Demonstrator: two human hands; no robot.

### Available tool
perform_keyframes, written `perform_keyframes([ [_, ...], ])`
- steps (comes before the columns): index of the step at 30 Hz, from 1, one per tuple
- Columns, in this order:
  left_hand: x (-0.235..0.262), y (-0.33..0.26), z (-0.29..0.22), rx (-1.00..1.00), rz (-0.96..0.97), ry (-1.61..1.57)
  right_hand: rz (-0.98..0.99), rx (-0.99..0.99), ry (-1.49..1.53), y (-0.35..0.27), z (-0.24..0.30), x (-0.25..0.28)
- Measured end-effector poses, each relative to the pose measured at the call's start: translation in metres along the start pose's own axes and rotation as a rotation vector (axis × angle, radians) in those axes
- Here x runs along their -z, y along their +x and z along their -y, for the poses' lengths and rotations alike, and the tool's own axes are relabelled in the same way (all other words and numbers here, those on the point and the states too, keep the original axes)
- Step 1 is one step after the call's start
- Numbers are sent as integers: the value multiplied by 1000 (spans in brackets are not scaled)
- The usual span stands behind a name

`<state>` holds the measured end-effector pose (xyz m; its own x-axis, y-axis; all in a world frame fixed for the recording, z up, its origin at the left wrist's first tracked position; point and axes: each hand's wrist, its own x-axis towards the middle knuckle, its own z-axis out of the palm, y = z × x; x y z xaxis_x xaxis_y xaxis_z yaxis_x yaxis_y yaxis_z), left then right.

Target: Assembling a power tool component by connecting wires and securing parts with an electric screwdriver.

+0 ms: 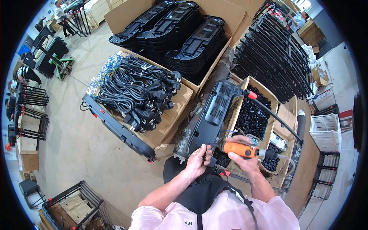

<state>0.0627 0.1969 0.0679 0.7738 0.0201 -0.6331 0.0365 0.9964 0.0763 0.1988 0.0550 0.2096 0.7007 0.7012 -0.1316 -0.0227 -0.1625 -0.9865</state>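
Observation:
In front of me a black plastic housing with a vented panel stands tilted, its lower end near my hands. My right hand is wrapped round an orange power screwdriver, held nearly level, with its tip pointing left at the housing's lower end. A clear hose runs from the tool's back end. My left hand is closed in a pinch by the tip, at the housing's lower edge. What its fingers hold is too small to make out.
Right of the housing are trays of small black parts and a black tube with a red end. Power cords lie on a carton at left, a long black housing against it. Stacked black panels and frames stand beyond.

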Motion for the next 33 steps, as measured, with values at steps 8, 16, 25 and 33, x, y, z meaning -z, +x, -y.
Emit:
perform_keyframes([
  [8,6,-23,56,29,37,-31,19,45,-33,-85,-27,27],
  [16,31,-59,109,61,-39,-47,60,35,-97,-135,-40,29],
  [25,36,-86,87,56,13,473,-58,48,-99,-138,-43,13],
  [33,9,-35,17,-820,-1,1636,-87,14,-147,-135,-44,5],
])
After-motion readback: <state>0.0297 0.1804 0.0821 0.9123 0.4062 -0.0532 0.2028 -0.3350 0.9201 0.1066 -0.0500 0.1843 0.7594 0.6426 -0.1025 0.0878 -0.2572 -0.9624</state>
